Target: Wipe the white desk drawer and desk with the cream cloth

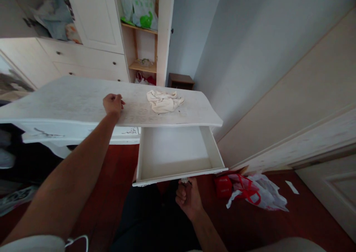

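Observation:
A white desk [75, 101] with a scuffed, smudged top stretches across the view. Its right-hand drawer [217, 151] is pulled well out toward me, and its white inside shows nothing lying in it. Below the drawer front, my right hand [189, 198] has its fingers closed around the drawer knob [184, 180]. My left hand [113, 103] rests on the desktop in a loose fist, with nothing visible in it. To the right of that fist lies a crumpled cream cloth [164, 101], apart from both hands.
Behind the desk stands a white wardrobe [97, 18] with open shelves holding plastic bags [143, 7]. A small brown cabinet [181, 80] sits near the wall. Red and white bags [258, 192] lie on the dark red floor at right. Dark items fill the lower left.

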The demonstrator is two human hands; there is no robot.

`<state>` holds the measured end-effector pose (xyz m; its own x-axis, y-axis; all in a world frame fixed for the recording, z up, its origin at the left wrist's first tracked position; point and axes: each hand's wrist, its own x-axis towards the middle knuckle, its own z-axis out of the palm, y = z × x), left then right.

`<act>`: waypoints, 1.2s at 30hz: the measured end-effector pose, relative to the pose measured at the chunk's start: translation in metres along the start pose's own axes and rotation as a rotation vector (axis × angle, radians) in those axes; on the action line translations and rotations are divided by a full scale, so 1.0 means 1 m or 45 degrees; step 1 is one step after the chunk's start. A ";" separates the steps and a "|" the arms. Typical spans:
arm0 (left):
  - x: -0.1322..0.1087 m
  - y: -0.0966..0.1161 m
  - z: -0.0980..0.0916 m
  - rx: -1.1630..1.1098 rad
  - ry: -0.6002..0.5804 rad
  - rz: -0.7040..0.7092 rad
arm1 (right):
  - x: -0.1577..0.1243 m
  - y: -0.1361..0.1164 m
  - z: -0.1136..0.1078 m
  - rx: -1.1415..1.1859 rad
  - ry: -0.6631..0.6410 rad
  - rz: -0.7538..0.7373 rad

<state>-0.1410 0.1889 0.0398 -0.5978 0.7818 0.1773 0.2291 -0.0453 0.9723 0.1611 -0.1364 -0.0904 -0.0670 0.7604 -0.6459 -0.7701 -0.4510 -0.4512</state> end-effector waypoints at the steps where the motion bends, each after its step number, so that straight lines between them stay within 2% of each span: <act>1: 0.001 -0.001 0.000 0.004 0.003 0.003 | 0.000 0.000 -0.001 -0.013 -0.005 0.001; 7: 0.004 -0.007 0.000 0.013 0.013 0.031 | 0.000 0.007 -0.005 -0.044 -0.046 0.014; 13: 0.002 -0.005 -0.001 0.008 0.022 0.035 | -0.002 0.009 -0.008 0.004 -0.090 -0.004; 19: 0.003 -0.004 -0.001 -0.008 0.027 0.043 | -0.006 0.009 -0.011 0.036 -0.067 -0.054; 27: 0.001 -0.003 -0.001 -0.003 0.028 0.044 | -0.009 0.015 -0.016 0.011 -0.058 -0.031; 36: 0.004 -0.009 0.000 0.069 0.012 0.048 | -0.004 0.022 -0.019 -0.053 -0.116 -0.075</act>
<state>-0.1459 0.1924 0.0319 -0.5954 0.7740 0.2154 0.2930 -0.0405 0.9553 0.1568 -0.1578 -0.1095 -0.0814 0.8247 -0.5596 -0.7474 -0.4220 -0.5132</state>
